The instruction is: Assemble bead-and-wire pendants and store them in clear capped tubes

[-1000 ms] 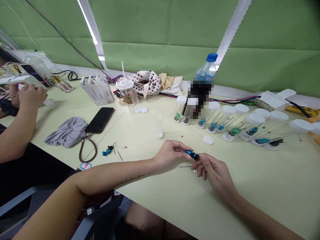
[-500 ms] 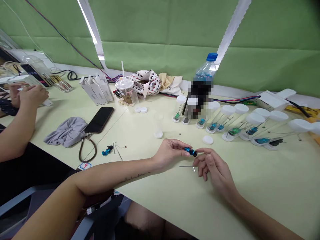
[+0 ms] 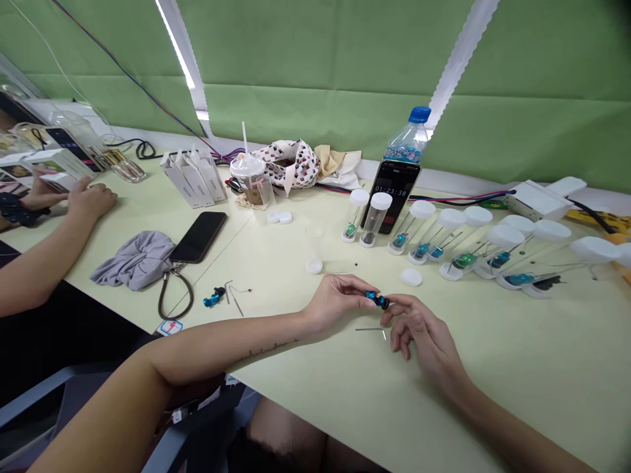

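My left hand [image 3: 338, 299] is closed, pinching a small blue-and-black metal part [image 3: 376, 299] between thumb and fingers above the table. At the black end of that part is the index fingertip of my right hand [image 3: 426, 335]; its thumb stands apart and the other fingers are loosely bent. Just below the hands lies a thin L-shaped hex key [image 3: 371, 330]. A clear tube [image 3: 314, 249] with a white base stands beyond my left hand, and a loose white cap [image 3: 411, 277] lies beyond my right hand.
Capped clear tubes [image 3: 463, 253] holding blue, green or dark parts stand along the right. A phone [image 3: 397, 187] leans on a bottle [image 3: 408, 138]. To the left are another blue part [image 3: 213, 298], hex keys [image 3: 233, 299], a flat phone [image 3: 201, 236] and another person's hands [image 3: 91, 197].
My hands and the blue-and-black part stay almost in place, the right index finger slightly shifted. At the left, the other person's hands have lowered and moved right. The view has shifted slightly.
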{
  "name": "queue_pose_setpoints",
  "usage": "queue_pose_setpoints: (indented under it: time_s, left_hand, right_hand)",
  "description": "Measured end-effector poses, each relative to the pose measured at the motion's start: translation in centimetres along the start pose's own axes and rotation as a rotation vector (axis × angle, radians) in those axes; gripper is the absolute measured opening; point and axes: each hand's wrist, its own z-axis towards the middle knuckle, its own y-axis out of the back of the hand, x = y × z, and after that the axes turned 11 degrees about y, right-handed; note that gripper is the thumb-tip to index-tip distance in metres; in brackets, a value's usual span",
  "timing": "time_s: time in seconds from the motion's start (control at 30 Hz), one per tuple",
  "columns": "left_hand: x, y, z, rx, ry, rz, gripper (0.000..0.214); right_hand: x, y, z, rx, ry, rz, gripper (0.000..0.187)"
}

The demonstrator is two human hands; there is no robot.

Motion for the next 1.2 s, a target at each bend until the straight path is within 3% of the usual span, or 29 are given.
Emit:
queue_pose_setpoints:
  time_s: [0.1,0.3,0.67,0.8,0.93,1.2]
  left_hand:
    - [-0.01,0.03,0.04,-0.003,-0.004,0.017,0.031]
    - [-0.10,-0.18,-0.13,-0.006,0.009,-0.005,0.031]
    - [-0.27,-0.32,-0.45,0.074,0.022,-0.026,0.029]
    - [-0.15,-0.42,-0.63,0.107,0.027,-0.023,0.029]
    - [-0.04,-0.44,-0.76,0.106,0.073,0.010,0.031]
    - [-0.17,-0.44,-0.56,0.059,0.062,-0.066,0.034]
  right_hand:
    - [-0.34,0.10,-0.12,0.071,-0.016,-0.040,0.052]
    - [-0.23,-0.02,-0.02,-0.035,0.005,0.025,0.041]
    - [-0.21,-0.31,0.21,0.000,-0.100,-0.086,0.037]
    - [0.00,-0.22,0.19,0.062,-0.078,-0.121,0.031]
    - [-0.07,-0.06,0.06,0.099,-0.050,-0.123,0.046]
    - [-0.06,-0.12,0.05,-0.015,-0.002,-0.001,0.038]
